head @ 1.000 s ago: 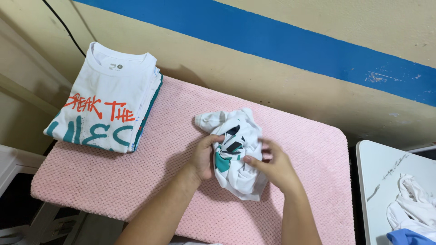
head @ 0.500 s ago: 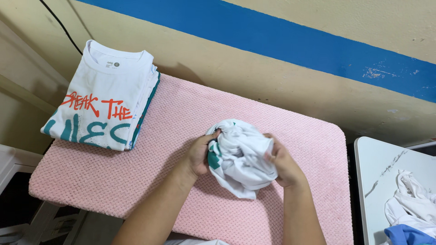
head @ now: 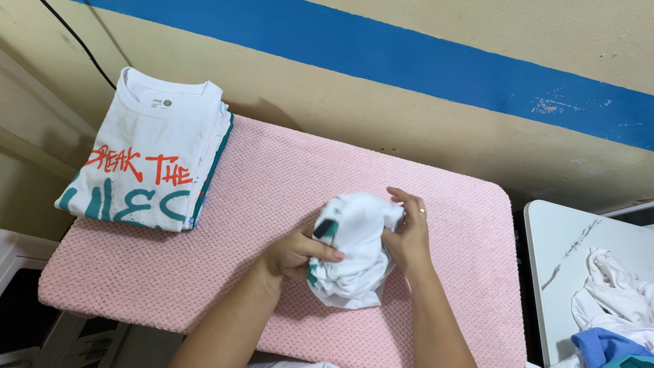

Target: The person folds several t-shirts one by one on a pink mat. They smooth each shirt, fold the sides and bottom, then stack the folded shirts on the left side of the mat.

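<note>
White crumpled shirt bunched between our hands above the middle of the pink padded board, our left hand clutching its left side, our right hand closed on its right, folded shirts stacked at the board's far-left corner.

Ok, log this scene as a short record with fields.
left hand: grips the bunched white garment from its left side
right hand: holds the garment's right side, ring on one finger
surface: pink textured pad
far left: stack of folded white printed shirts
right edge: white table with loose clothes
wall: blue stripe
</note>
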